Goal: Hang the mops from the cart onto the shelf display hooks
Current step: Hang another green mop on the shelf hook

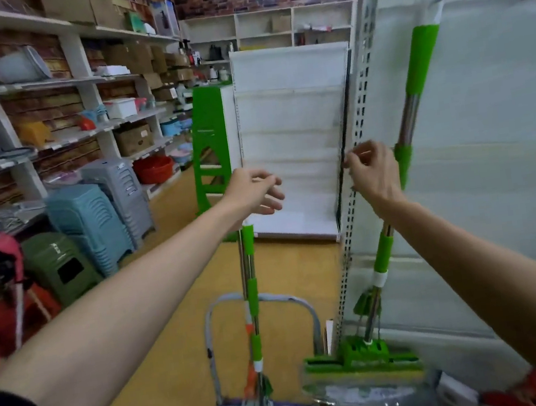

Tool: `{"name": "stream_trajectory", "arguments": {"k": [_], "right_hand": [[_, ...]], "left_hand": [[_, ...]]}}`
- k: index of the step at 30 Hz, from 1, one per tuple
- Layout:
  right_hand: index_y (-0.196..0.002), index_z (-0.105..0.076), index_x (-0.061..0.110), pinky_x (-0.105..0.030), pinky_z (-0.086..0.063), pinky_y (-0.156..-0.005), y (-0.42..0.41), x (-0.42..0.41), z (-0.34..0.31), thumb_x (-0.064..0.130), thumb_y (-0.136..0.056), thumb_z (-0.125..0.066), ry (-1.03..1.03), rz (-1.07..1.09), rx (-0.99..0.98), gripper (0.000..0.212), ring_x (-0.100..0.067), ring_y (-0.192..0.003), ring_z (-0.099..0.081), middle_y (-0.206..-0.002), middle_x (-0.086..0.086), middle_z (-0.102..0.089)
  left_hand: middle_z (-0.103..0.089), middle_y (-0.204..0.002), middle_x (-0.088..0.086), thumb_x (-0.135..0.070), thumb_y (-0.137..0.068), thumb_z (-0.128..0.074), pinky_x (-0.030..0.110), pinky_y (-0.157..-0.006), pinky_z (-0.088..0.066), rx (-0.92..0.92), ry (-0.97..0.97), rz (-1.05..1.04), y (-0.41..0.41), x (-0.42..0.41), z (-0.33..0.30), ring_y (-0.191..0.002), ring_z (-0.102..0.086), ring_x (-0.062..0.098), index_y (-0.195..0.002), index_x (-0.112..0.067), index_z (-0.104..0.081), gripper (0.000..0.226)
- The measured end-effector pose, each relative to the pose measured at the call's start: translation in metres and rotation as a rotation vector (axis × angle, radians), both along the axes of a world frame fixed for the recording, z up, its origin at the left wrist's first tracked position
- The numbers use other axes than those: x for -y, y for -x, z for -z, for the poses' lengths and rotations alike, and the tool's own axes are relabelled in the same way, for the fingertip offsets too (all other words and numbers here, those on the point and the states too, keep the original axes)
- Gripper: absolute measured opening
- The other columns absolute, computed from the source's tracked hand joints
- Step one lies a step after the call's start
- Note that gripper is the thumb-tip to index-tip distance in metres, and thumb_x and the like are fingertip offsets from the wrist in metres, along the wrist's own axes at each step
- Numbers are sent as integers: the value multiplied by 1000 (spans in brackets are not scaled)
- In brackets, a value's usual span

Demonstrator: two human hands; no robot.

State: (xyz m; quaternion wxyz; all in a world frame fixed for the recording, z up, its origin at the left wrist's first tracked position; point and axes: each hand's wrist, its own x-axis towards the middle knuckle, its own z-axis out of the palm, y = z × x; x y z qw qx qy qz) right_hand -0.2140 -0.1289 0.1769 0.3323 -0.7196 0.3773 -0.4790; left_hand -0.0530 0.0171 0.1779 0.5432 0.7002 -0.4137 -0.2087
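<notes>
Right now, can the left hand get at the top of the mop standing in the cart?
Probably yes. The left hand hangs open just above the handle top of the mop in the cart, with nothing between them. The right hand is off by the hung mop, out of the way.
</notes>
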Motion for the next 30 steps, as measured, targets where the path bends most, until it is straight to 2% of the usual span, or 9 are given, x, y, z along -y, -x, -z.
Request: {"name": "stream_trajectory", "arguments": {"k": [3, 7, 9, 13, 19, 22, 24, 28, 30], "right_hand": [[-109, -60, 14, -37, -62, -66, -29, -36, 22, 17, -103, -54, -70, -103, -6, 9, -24, -89, -71, -95, -6, -72], [-114, -60, 13, -46, -60, -89, -65, -63, 46, 19, -104, -53, -111, -168, -81, 13, -26, -99, -71, -95, -2, -71], [-118, -60, 11, -47, -58, -92, -83, -71, 58, 19, -104, -53, -136, -194, -99, 18, -28, -101, -71, -94, -1, -71], [-125, -59, 9, -33, -54, -75, -117, -77, 87, 18, -104, -54, -203, -241, -139, 24, -27, -99, -69, -110, -11, -73], [-134, -54, 9, -31, -52, -83, -161, -49, 134, 21, -102, -57, -291, -290, -214, 33, -21, -106, -62, -129, -14, -66], [-141, -48, 9, -44, -51, -106, -189, -23, 161, 23, -101, -60, -332, -329, -292, 44, -27, -126, -58, -141, -15, -60], [-145, -43, 10, -46, -46, -112, -213, 0, 178, 24, -100, -62, -368, -364, -333, 52, -30, -137, -52, -149, -14, -54], [-150, -36, 10, -43, -43, -111, -261, 43, 207, 20, -97, -66, -448, -424, -306, 62, -30, -142, -47, -154, -15, -48], [-148, -38, 10, -38, -46, -103, -282, 63, 223, 20, -96, -68, -450, -456, -286, 62, -24, -130, -53, -149, -12, -52]], "left_hand": [[-69, -81, 14, -13, -102, -47, 29, -57, -57, -54, -6, -28, -27, -42, 17, -58, -66, 21, -101, -1, -63, 20], [-68, -88, 19, -11, -102, -47, 33, -64, -54, -98, 8, -83, -54, -68, 39, -67, -64, 27, -108, 5, -63, 23], [-68, -91, 18, -10, -101, -49, 30, -61, -55, -107, 16, -101, -67, -75, 50, -73, -64, 27, -106, 4, -64, 21], [-67, -96, 12, -6, -98, -52, 30, -64, -57, -123, -15, -138, -91, -72, 79, -76, -64, 18, -106, -6, -64, 14], [-66, -101, 11, -9, -96, -55, 36, -71, -56, -168, -74, -224, -116, -30, 133, -77, -61, 14, -110, -13, -60, 15], [-63, -96, 7, -12, -96, -54, 33, -66, -54, -215, -120, -247, -131, 3, 162, -76, -60, 15, -112, -13, -59, 16], [-61, -95, 3, -15, -98, -53, 29, -62, -53, -249, -159, -245, -142, 27, 183, -79, -60, 15, -116, -15, -57, 18], [-60, -100, -3, -16, -97, -55, 28, -60, -51, -343, -205, -264, -164, 70, 224, -88, -63, 16, -115, -23, -50, 19], [-59, -103, -8, -21, -97, -57, 34, -72, -54, -354, -211, -289, -176, 90, 243, -92, -62, 13, -116, -27, -48, 22]]}}
